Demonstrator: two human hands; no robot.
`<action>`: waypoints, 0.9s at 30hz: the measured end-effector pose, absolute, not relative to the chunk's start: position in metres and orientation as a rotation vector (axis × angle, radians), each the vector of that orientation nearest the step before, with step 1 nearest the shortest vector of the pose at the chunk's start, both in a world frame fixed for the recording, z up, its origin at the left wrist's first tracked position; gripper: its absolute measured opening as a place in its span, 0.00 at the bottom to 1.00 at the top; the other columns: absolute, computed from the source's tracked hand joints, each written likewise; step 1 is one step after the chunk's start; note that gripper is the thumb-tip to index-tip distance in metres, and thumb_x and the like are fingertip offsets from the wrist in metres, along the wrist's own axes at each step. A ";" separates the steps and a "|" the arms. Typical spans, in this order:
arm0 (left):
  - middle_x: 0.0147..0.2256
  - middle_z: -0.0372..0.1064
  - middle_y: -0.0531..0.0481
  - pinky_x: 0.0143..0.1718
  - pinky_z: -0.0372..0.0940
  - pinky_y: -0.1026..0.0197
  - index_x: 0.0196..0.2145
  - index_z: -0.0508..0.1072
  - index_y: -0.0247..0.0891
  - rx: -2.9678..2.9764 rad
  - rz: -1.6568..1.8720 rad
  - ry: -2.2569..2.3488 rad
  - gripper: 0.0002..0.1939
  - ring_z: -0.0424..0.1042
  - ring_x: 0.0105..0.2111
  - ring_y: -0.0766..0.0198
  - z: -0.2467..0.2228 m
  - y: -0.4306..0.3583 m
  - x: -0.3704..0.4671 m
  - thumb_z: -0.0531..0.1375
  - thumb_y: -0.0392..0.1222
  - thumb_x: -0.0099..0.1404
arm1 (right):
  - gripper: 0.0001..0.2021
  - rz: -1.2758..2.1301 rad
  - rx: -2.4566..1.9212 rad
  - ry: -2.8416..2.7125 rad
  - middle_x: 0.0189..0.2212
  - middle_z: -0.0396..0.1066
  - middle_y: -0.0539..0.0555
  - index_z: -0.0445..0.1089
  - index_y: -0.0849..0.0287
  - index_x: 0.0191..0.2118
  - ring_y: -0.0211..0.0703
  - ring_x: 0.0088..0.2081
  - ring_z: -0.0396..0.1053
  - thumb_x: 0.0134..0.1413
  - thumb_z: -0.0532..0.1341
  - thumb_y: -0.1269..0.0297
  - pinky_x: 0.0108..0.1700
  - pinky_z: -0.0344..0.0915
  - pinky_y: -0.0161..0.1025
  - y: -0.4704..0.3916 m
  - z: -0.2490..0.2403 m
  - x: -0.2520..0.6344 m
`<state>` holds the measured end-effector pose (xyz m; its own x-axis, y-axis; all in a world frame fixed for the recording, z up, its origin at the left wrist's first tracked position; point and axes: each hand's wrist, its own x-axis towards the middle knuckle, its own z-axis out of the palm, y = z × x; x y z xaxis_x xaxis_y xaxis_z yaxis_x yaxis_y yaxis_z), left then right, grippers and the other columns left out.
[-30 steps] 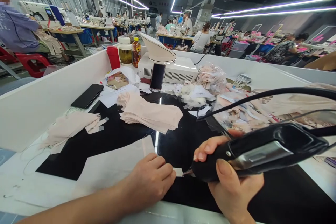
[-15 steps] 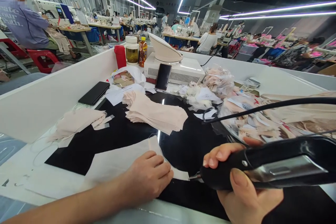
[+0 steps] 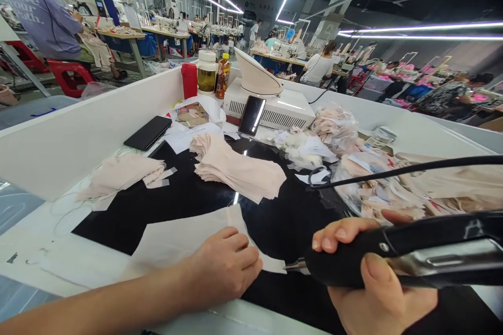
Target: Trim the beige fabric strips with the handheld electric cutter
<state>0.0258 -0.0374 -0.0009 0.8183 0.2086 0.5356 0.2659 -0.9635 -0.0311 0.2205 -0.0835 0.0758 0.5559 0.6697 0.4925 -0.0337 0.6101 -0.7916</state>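
Gripping: right fingers (image 3: 341, 229) around one black tool (image 3: 424, 235) | left fingers (image 3: 239, 257) closed on one pale cloth (image 3: 176, 238)

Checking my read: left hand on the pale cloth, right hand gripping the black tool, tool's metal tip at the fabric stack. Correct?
Not quite: the head view shows the metal tip at the end of the pale cloth, not the fabric stack. The left hand and right hand on the black tool are as you said.

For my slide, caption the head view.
Left hand on pale fabric, right hand gripping a black tool, metal tip at the fabric's end.
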 end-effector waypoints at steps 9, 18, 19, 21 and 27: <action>0.33 0.69 0.50 0.37 0.63 0.57 0.43 0.75 0.33 -2.869 -0.820 -0.380 0.07 0.68 0.33 0.61 -0.003 -0.038 0.027 0.57 0.30 0.77 | 0.22 0.502 -0.780 -0.918 0.28 0.74 0.45 0.71 0.51 0.52 0.40 0.23 0.70 0.53 0.75 0.62 0.25 0.73 0.40 -0.067 0.072 0.204; 0.32 0.69 0.51 0.35 0.63 0.56 0.44 0.75 0.32 -2.860 -0.861 -0.380 0.07 0.67 0.32 0.61 -0.005 -0.038 0.030 0.57 0.30 0.77 | 0.20 0.489 -0.798 -0.976 0.29 0.72 0.45 0.69 0.50 0.53 0.39 0.25 0.70 0.58 0.72 0.62 0.26 0.73 0.39 -0.068 0.064 0.203; 0.32 0.69 0.50 0.35 0.63 0.56 0.44 0.75 0.32 -2.860 -0.865 -0.378 0.07 0.67 0.32 0.61 -0.005 -0.038 0.030 0.57 0.30 0.77 | 0.20 0.486 -0.798 -0.975 0.29 0.72 0.45 0.69 0.50 0.53 0.39 0.25 0.70 0.58 0.72 0.62 0.26 0.73 0.39 -0.068 0.064 0.202; 0.33 0.69 0.50 0.36 0.64 0.56 0.44 0.75 0.32 -2.859 -0.873 -0.376 0.07 0.68 0.33 0.61 -0.005 -0.039 0.030 0.57 0.30 0.77 | 0.19 0.492 -0.798 -0.973 0.29 0.72 0.45 0.69 0.50 0.53 0.39 0.25 0.71 0.58 0.72 0.64 0.26 0.73 0.39 -0.067 0.064 0.202; 0.33 0.69 0.50 0.37 0.64 0.56 0.44 0.75 0.32 -2.876 -0.818 -0.381 0.05 0.69 0.34 0.60 -0.005 -0.039 0.027 0.59 0.30 0.76 | 0.20 0.461 -0.817 -0.910 0.28 0.73 0.45 0.71 0.51 0.51 0.40 0.23 0.70 0.54 0.73 0.63 0.25 0.73 0.39 -0.068 0.072 0.209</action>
<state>0.0274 -0.0389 -0.0050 0.8216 0.2057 0.5317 0.2746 -0.9601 -0.0529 0.2091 -0.0680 0.0724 0.5497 0.6624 0.5089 -0.0194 0.6191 -0.7850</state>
